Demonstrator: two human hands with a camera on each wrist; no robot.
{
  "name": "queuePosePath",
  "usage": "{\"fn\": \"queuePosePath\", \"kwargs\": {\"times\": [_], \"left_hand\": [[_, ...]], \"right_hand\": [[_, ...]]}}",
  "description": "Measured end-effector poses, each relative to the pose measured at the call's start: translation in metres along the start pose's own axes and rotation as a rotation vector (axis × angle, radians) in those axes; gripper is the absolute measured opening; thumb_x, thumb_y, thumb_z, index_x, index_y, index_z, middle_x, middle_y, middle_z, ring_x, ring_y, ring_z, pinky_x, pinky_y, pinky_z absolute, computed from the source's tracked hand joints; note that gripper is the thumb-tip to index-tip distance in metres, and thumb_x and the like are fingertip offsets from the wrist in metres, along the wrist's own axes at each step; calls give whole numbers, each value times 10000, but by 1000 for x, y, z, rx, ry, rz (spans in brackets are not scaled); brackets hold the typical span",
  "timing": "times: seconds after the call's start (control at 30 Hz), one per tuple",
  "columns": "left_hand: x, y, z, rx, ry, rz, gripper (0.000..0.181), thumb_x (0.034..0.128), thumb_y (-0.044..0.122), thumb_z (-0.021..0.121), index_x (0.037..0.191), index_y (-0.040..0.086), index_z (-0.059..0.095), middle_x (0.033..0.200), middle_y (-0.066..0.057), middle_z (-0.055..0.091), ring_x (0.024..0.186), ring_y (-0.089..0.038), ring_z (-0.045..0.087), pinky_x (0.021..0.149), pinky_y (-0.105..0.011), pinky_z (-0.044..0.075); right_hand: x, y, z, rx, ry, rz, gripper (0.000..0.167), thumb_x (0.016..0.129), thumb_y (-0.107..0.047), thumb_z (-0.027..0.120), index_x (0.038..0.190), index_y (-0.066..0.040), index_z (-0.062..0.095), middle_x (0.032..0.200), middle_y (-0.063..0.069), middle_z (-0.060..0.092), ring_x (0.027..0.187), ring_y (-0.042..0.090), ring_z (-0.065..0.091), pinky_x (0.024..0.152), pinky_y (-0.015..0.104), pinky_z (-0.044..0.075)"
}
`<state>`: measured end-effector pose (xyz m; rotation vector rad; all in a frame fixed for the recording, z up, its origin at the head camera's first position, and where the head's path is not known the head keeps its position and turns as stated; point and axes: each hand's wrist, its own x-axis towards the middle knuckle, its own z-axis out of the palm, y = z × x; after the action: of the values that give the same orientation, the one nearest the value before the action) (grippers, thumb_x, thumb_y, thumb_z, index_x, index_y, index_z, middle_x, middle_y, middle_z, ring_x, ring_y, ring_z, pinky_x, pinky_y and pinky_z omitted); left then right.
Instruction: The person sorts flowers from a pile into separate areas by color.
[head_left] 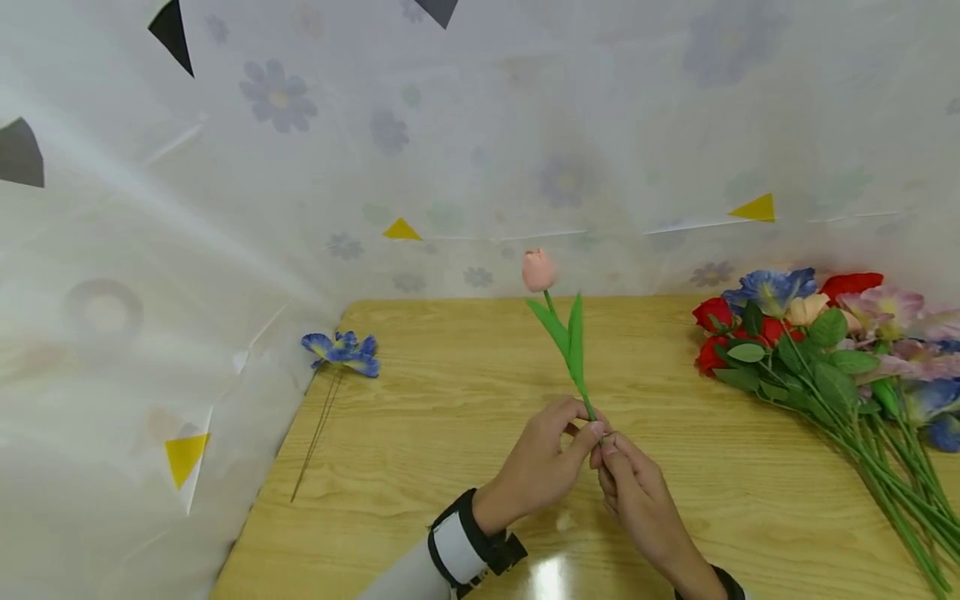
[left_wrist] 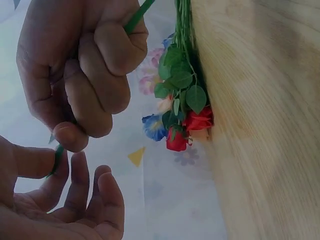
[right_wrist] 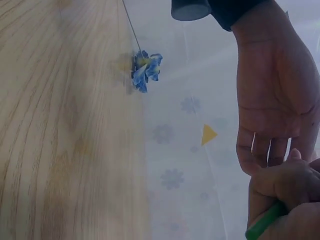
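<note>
Tulip [head_left: 576, 346] in left hand [head_left: 542, 457], right hand [head_left: 641, 498]; table's left edge [head_left: 274, 468] well apart.

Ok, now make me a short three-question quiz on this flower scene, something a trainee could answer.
1. Which hand grips the tulip closer to its bloom?
2. True or false: the lone blue flower lies among the bunch of flowers.
3. Fill in the colour: the tulip's bloom is pale ____.

Key:
1. The left hand.
2. False; it lies apart, at the opposite side of the table.
3. Pink.
</note>
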<state>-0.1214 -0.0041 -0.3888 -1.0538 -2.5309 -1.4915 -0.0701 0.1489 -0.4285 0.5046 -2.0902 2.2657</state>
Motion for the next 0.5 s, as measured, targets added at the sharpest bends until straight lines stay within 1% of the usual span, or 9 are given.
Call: {"fn": "queuePosePath", "kwargs": {"times": [0.03,0.1,0.17,0.23,0.3,0.37,0.43,0.5], "left_hand": [[0,0,-1,-2,5,-14,247,1064,267,415,1064,130,620,1088,27,617,1036,-59,574,857,-199,485],[0,1,-4,-19,12,-44,273,1069,291,386,1071,142,615,1096,42,625,1041,-54,574,875,-213,480],[0,3,-7,-59,17,-62,285,1072,303,368,1072,143,604,1077,47,641,1021,-65,591,870,-228,485],[-1,5,-11,-116,22,-82,286,1071,307,358,1079,139,590,1047,45,659,1004,-74,606,867,-246,491],[-1,6,-16,-164,34,-90,279,1071,295,352,1082,124,571,1009,29,677,972,-89,622,849,-265,507],[-3,6,-21,-211,54,-97,266,1073,269,346,1096,100,550,988,-6,680,960,-105,639,839,-289,526],[-4,6,-26,-242,79,-105,258,1075,248,339,1108,83,534,978,-35,676,945,-117,654,822,-294,541],[-5,4,-29,-286,106,-109,254,1075,230,335,1120,66,525,970,-68,664,931,-145,671,805,-310,556]], "right_hand": [[0,-1,0,-24,-2,14,339,1092,-108,212,931,41,470,559,77,291,397,193,230,335,242,259],[-1,-2,0,-75,4,67,368,1097,-162,236,932,20,510,565,50,328,417,153,270,362,255,297],[-3,-3,-1,-134,-1,111,386,1097,-194,251,931,-2,542,579,32,368,445,123,319,394,269,340],[-5,-3,-3,-181,-19,153,389,1097,-216,259,947,-26,562,622,28,423,501,128,395,460,286,406],[-6,-2,-8,-241,-52,175,373,1097,-222,263,974,-64,578,687,42,490,585,156,476,547,290,462],[-7,1,-16,-304,-101,194,349,1096,-228,276,1024,-85,587,788,67,558,708,212,553,649,312,502],[-8,1,-28,-370,-124,265,338,1089,-293,312,1083,-122,603,910,70,616,844,232,595,735,328,512],[-10,1,-44,-440,-122,340,352,1072,-368,352,1137,-138,610,1020,62,649,935,228,618,760,331,519]]}}
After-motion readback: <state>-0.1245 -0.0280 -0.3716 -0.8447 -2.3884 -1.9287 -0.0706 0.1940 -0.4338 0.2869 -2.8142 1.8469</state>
